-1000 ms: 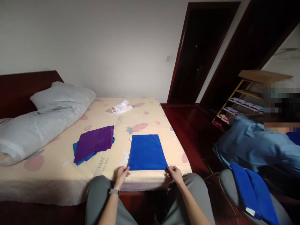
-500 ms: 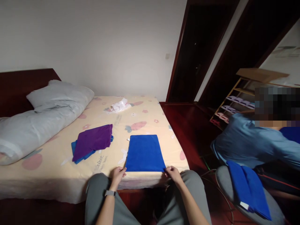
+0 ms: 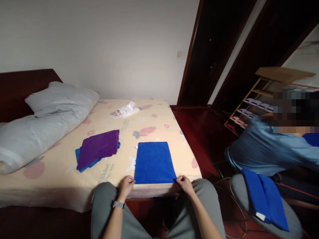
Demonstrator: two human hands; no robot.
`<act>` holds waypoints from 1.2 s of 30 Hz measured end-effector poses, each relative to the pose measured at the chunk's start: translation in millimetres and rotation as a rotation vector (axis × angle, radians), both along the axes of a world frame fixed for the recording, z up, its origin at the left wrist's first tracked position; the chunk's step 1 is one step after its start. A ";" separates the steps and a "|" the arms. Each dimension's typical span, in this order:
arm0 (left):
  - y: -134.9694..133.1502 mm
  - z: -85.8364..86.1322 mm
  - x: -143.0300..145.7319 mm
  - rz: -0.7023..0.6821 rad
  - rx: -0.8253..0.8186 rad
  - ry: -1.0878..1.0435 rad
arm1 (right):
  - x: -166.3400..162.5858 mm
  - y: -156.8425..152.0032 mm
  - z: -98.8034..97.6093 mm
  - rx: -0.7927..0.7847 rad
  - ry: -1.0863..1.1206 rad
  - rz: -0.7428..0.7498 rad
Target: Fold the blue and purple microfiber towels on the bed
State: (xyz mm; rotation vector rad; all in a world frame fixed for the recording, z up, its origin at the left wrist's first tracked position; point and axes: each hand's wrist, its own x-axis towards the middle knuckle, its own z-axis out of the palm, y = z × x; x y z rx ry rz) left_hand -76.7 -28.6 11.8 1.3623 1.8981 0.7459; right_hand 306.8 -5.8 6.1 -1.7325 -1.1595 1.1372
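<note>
A blue cloth [image 3: 155,162] lies flat at the near edge of the bed, with a small white tag at its upper left side. My left hand [image 3: 127,186] pinches its near left corner between thumb and fingers. At the near right corner, my right hand [image 3: 184,184] grips the cloth in the same way. The near edge runs straight between both hands. To the left of it, a purple cloth [image 3: 98,147] rests on top of blue cloth [image 3: 91,165] in a loose stack.
The bed [image 3: 62,194] has a patterned sheet, a grey quilt [image 3: 50,122] and a crumpled white plastic bag [image 3: 127,109]. On the right, folded blue cloths [image 3: 264,199] lie on a grey stool [image 3: 239,191]. Beyond them sits a person [image 3: 259,149] near a shoe rack [image 3: 249,96].
Both hands keep hold of the blue cloth's near corners, almost in place. The view has shifted slightly. The stacked cloths have not moved on the bed.
</note>
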 end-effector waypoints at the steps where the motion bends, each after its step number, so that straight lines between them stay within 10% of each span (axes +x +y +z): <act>1: -0.4 -0.3 -0.2 -0.017 0.002 0.015 | -0.4 0.1 -0.8 0.005 0.002 -0.001; 21: -10.8 15.6 5.1 -0.231 0.034 0.191 | -1.5 -6.3 0.1 0.078 0.089 0.152; 36: -0.9 17.8 8.4 -0.097 0.310 0.109 | -1.8 0.1 2.9 0.330 0.046 0.028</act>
